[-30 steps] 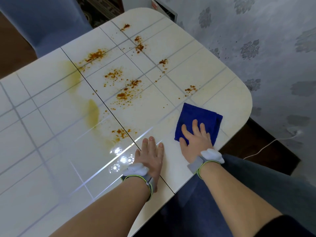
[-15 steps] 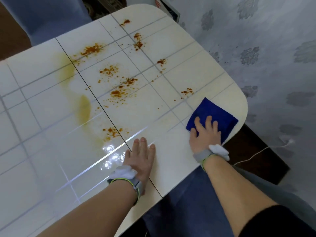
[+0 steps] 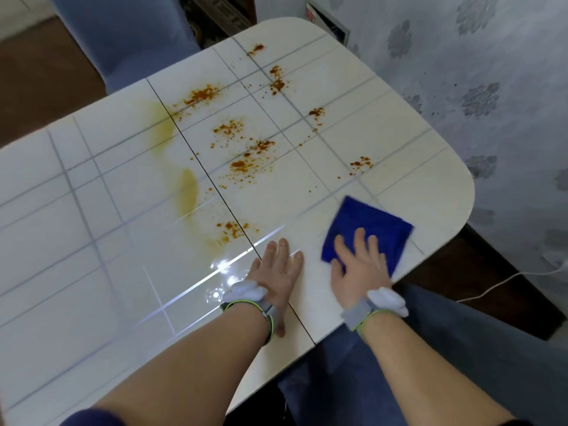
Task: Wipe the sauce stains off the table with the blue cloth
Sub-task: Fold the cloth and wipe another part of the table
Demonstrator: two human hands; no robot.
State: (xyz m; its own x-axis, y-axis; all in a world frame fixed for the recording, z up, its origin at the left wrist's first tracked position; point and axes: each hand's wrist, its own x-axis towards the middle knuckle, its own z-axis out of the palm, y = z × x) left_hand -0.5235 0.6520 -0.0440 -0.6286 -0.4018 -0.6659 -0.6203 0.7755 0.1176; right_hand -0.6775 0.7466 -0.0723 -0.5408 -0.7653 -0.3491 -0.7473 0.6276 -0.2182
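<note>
Orange sauce stains (image 3: 246, 164) spatter the white tiled table (image 3: 430, 167) beside patterned wallpaper (image 3: 507, 103).

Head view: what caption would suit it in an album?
Right hand presses a blue cloth on the white table near orange sauce stains; left hand rests flat.

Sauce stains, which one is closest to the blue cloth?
The small orange cluster just beyond the far corner of the blue cloth; all others lie farther left.
</note>
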